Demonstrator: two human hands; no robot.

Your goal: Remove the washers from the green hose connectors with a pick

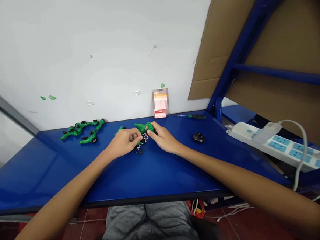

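My right hand (165, 137) is closed around a green plastic hose fitting (149, 126), its round end turned upward. Pinched in my left hand (124, 142) is a thin metal pick-like rod (139, 137), its tip pointing at the fitting; its exact kind is too small to tell. Close under the fingertips lie a white ring (146, 137) and small black parts (141, 151) on the blue table (120, 178). More green plastic shows behind both hands, partly hidden by them.
Several green fittings with black knobs (87, 139) lie at the left rear. A screwdriver (197, 116) and a round black object (198, 137) rest at the right. A phone-like screen (160, 113) leans on the wall. A white power strip (278, 145) stands beyond the table's right side.
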